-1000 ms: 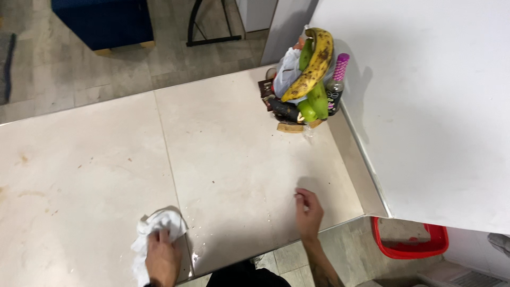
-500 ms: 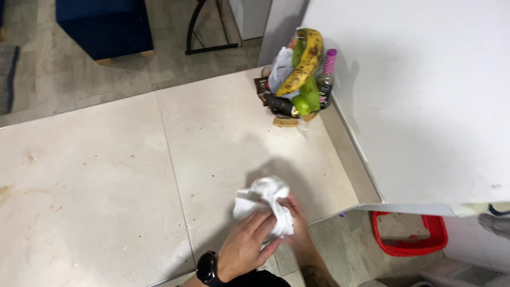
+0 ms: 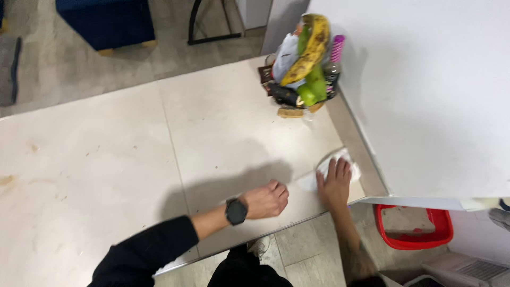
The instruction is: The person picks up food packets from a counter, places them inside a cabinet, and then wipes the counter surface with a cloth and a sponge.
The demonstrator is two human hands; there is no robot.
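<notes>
The right hand (image 3: pixel 336 183) was laid flat, fingers spread, on a crumpled white cloth (image 3: pixel 340 169) that was pressed against the pale countertop (image 3: pixel 106 159) close to its near right corner. The cloth was seen under and just beyond the fingers, with a flattened tail trailing toward the left hand (image 3: pixel 268 199). That hand was curled into a loose fist, knuckles resting on the surface, with nothing gripped in it; a dark watch (image 3: pixel 236 211) was worn on its wrist.

Because the cloth was held so near the counter's edge, it was judged that it could be pushed over the lip and dropped toward the red tub (image 3: pixel 414 234) on the floor below the right hand. A wide sweep away from the body could also have carried the hand to the fruit stand (image 3: pixel 300 79) beyond the fingertips, where a spotted yellow banana (image 3: pixel 308 50) and green fruit (image 3: pixel 312 90) were stacked high and looked easily toppled.

The countertop appeared smooth, glossy and stone-like, divided by a thin seam and marked with faint brownish stains. The cloth looked soft, thin and wrinkled.
</notes>
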